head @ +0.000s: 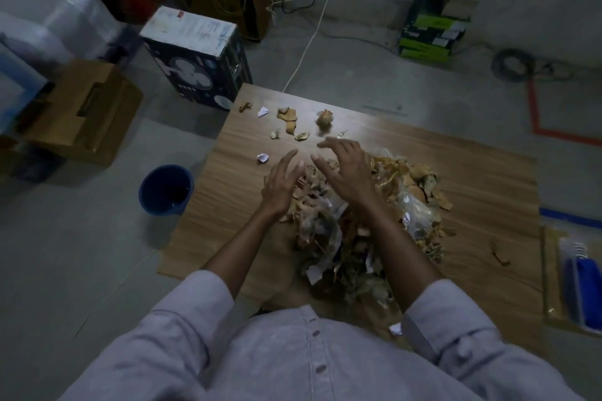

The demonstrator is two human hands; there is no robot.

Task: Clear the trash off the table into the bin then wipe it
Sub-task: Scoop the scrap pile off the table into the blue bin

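A big heap of trash (384, 225), made of dry leaves, peels, plastic and paper scraps, covers the middle of the wooden table (234, 179). Loose bits lie beyond it: a crumpled brown ball (325, 120), peel pieces (287, 119) and small white paper wads (262, 158). My left hand (280, 184) hovers at the heap's left edge, fingers spread, holding nothing. My right hand (347, 169) is over the heap's far side, fingers apart and curled downward, also empty. A dark blue bin (165, 189) stands on the floor just left of the table.
A blue brush or cloth on a packet (583, 286) lies at the table's right edge. On the floor are a fan box (195, 58), a cardboard box (81, 111), green boxes (430, 32) and cables (306, 42).
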